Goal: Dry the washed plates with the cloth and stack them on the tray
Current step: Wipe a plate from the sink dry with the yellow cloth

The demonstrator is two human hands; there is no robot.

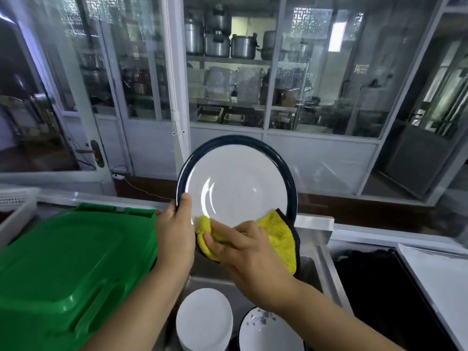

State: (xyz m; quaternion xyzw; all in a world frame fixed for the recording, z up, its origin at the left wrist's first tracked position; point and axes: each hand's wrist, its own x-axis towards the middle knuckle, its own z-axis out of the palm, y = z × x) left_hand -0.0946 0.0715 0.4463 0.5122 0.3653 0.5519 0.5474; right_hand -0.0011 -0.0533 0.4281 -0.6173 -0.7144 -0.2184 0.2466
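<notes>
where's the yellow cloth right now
In the head view, low at centre, the cloth is pressed against the lower edge of the dark-rimmed plate by the right hand, beside the left hand.

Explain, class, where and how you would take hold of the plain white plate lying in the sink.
Grip the white plate at its rim, coming from above on its left edge. It lies flat on a stack, so only the thin rim offers purchase, and the patterned plate crowds its right side.
</notes>
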